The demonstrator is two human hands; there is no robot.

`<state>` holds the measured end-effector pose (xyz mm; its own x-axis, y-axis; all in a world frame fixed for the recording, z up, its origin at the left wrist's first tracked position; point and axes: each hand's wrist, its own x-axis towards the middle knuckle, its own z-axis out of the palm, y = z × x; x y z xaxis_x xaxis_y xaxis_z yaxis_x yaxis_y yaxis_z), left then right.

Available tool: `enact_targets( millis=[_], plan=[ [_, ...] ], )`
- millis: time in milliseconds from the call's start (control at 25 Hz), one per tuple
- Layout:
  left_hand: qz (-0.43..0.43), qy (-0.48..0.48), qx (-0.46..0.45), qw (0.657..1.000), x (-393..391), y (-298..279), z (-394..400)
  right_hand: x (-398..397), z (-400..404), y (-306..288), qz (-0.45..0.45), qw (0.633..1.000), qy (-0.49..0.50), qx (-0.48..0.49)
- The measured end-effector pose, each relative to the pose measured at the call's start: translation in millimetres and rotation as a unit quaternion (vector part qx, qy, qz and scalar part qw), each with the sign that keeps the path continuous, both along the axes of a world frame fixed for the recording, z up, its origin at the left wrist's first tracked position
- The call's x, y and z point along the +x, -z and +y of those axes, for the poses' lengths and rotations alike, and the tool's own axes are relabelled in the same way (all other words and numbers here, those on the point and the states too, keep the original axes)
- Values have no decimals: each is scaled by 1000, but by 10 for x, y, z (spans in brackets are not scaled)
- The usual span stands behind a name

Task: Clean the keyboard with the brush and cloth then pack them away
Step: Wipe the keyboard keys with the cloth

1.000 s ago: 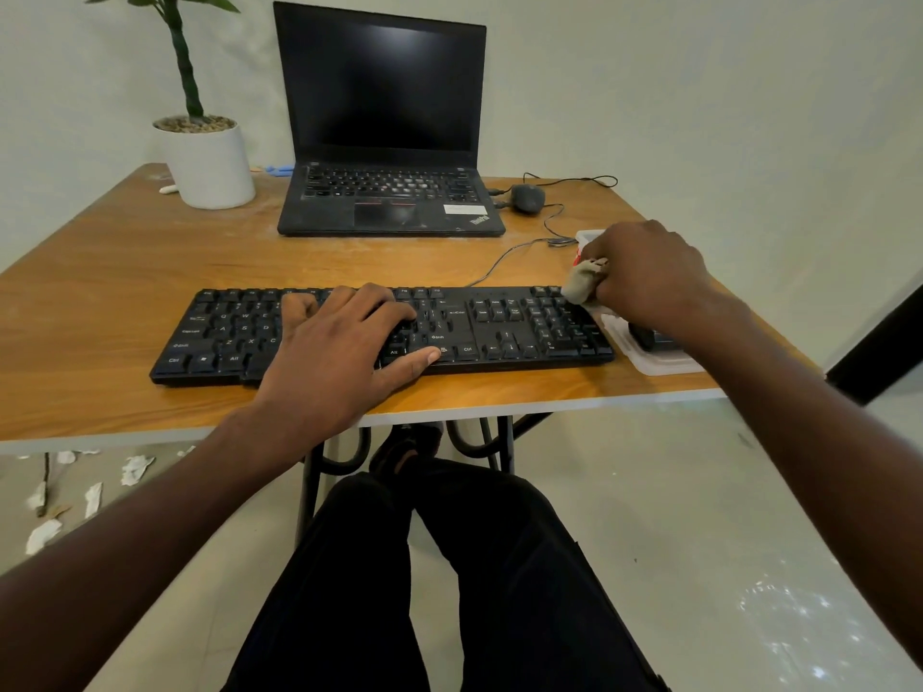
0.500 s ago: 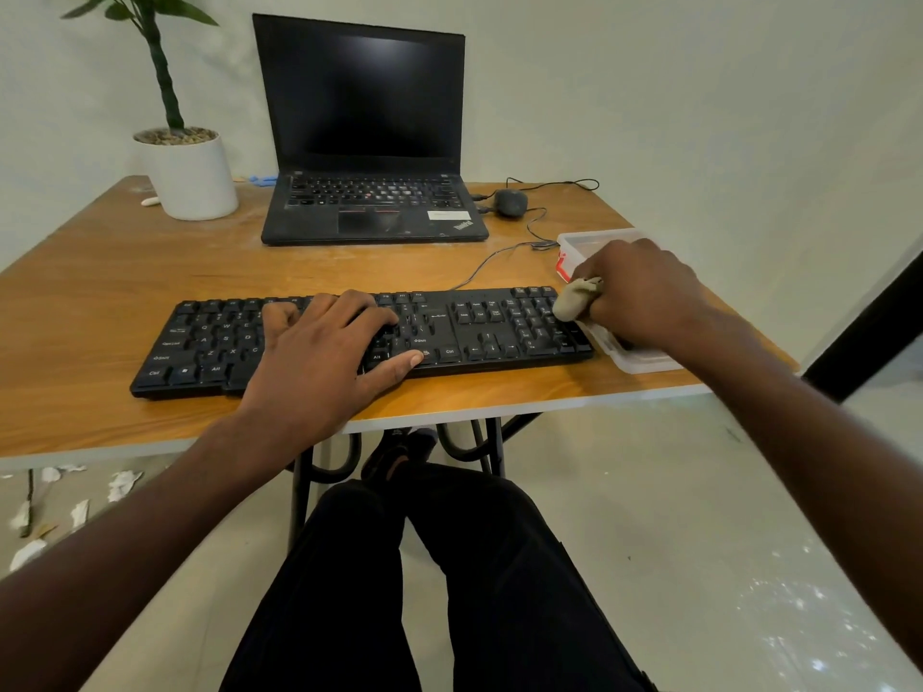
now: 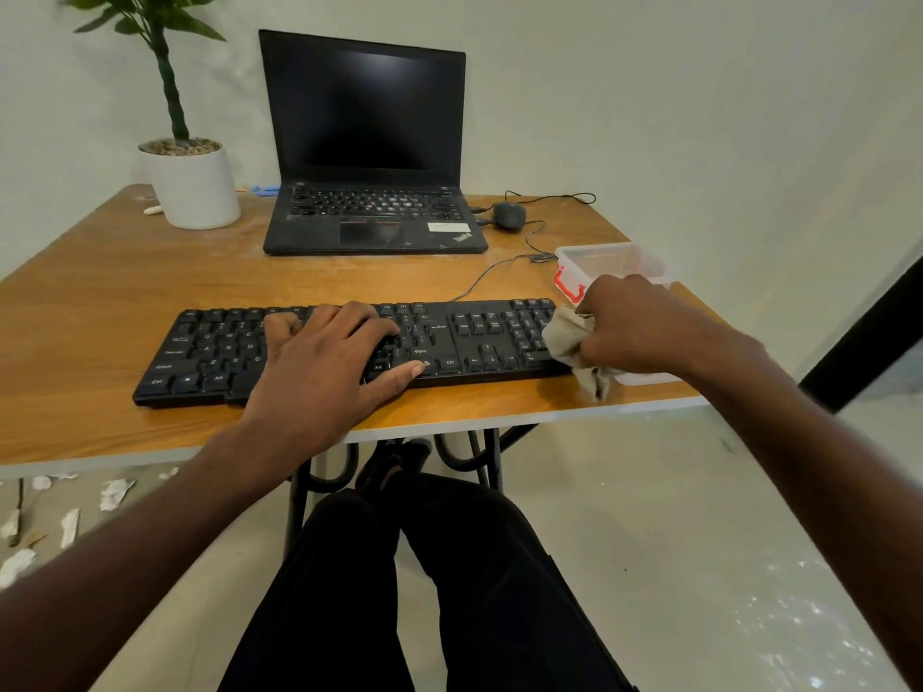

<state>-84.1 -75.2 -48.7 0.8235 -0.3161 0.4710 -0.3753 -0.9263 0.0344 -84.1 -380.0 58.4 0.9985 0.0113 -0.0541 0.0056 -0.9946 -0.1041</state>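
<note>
Head view: the left hand [image 3: 324, 372] lies flat on the middle of the black plastic computer keyboard [image 3: 349, 349], its fingers [image 3: 367, 317] spread apart and straight over the keys, the thumb laid along the keyboard's near edge. The keyboard sits on the wooden bench [image 3: 100, 302], close to the near edge. The right hand [image 3: 644, 324] is curled into a fist, its fingers clamped on a crumpled beige cloth [image 3: 574, 344]. The cloth bulges out to the left of those fingers, touching the number-pad end of the keyboard, and a tail of it hangs below the fist onto the bench. Just beyond the right hand's knuckles stands a clear plastic box with a red clasp [image 3: 607, 264]; part of it is hidden behind the fist. No brush can be made out. Well beyond the left fingers sits an open black laptop [image 3: 369, 157] with a dark screen, with a dark mouse [image 3: 509, 214] and its cable beside it. A white pot holding a green plant [image 3: 192, 187] stands at the far left corner. White scraps [image 3: 115, 494] lie on the floor beneath the bench.
</note>
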Motion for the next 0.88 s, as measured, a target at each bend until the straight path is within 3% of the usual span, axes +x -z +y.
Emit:
enact_targets(
  millis=[120, 280, 360, 480, 600, 720, 880],
  plan=[
    [-8, 4, -14, 1000, -40, -13, 6, 47, 142, 35, 22, 964, 4, 265],
    [-45, -15, -73, 996, -107, -161, 189, 108, 423, 148, 9, 841, 48, 539],
    [-39, -50, -115, 991, -100, -266, 492, 153, 575, 174, 24, 791, 70, 608],
    [72, -74, -231, 967, -57, -284, 1157, 214, 869, 183, 52, 775, 49, 628],
    [278, -36, -340, 898, -97, -224, 1624, 213, 1234, 184, 87, 774, -3, 627],
    [385, 4, -325, 864, -94, -239, 1804, 214, 1604, 229, 67, 802, -51, 591],
    [418, -3, -286, 862, -33, -267, 1835, 271, 2039, 292, 15, 826, -122, 551]
  ],
)
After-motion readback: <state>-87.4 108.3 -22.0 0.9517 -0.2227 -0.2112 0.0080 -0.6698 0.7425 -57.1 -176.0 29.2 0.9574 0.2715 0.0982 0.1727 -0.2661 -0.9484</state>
